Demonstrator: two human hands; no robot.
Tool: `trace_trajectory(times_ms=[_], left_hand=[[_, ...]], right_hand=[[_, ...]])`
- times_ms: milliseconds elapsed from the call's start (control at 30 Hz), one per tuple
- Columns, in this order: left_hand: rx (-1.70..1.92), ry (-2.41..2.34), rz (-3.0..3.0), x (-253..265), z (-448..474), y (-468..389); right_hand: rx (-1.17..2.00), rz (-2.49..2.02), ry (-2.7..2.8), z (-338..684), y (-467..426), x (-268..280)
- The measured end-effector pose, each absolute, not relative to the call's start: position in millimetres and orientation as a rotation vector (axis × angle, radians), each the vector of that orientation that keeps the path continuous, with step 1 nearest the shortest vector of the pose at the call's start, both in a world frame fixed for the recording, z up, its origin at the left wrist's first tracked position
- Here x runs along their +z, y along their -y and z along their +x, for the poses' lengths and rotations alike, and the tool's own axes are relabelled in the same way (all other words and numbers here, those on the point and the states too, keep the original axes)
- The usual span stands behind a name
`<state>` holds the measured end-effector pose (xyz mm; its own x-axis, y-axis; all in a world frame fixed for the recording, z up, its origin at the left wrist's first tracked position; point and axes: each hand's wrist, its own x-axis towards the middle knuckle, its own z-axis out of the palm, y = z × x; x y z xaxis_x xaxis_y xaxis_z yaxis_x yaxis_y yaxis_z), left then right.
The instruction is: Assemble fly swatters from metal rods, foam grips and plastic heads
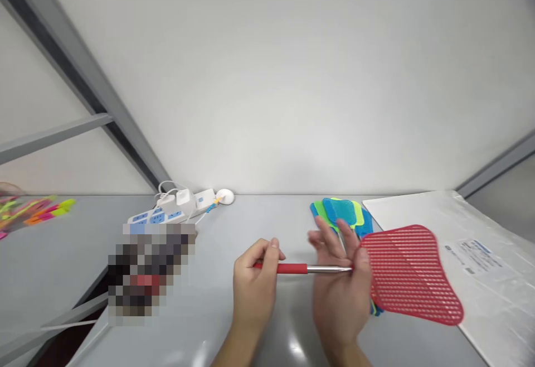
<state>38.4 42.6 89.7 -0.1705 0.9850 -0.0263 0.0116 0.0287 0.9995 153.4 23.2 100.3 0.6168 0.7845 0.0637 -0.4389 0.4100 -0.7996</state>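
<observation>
A red fly swatter [409,275] lies sideways in my hands, with a mesh paddle at the right and a silver metal shaft leading to a red grip. My left hand [254,283] is closed around the red grip. At the paddle's neck, my right hand [340,289] has its thumb over the shaft against the palm, while its other fingers stretch upward. Beyond the right hand, a pile of blue, green and yellow fly swatters [343,212] rests on the table, partly hidden by that hand and the red paddle.
The grey table [217,244] meets a white wall panel. A white power strip [156,218] with plugged-in chargers sits at the back left, near a pixelated patch. White plastic packaging with a label [476,255] covers the right side. Bright-coloured items [37,213] lie far left beyond a metal frame.
</observation>
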Motion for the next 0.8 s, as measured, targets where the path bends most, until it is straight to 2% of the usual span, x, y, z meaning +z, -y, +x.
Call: trace_trajectory(times_ms=[267,467,633,700,800], left_hand=[[1.3,-1.272,1.464,119.4,46.9,-24.0],[0.896,-1.001,1.01,70.1,65.5,-8.7],[0.984,-1.097,1.354,24.3,87.1,20.3],[1.011,-1.094,1.638,19.0,82.8,22.2],[1.008,-1.115,1.984,17.2,68.8,14.9]], right_hand=[[1.072,-0.756,0.497,172.9,-31.4,102.2],[1.155,-1.058,0.704,153.3,-6.9,76.1],[0.696,-1.597,0.791,203.0,12.0,63.3],[0.46,-1.835,0.888,235.7,13.1,62.3],[0.278,-2.237,1.11,270.9,5.5,60.1]])
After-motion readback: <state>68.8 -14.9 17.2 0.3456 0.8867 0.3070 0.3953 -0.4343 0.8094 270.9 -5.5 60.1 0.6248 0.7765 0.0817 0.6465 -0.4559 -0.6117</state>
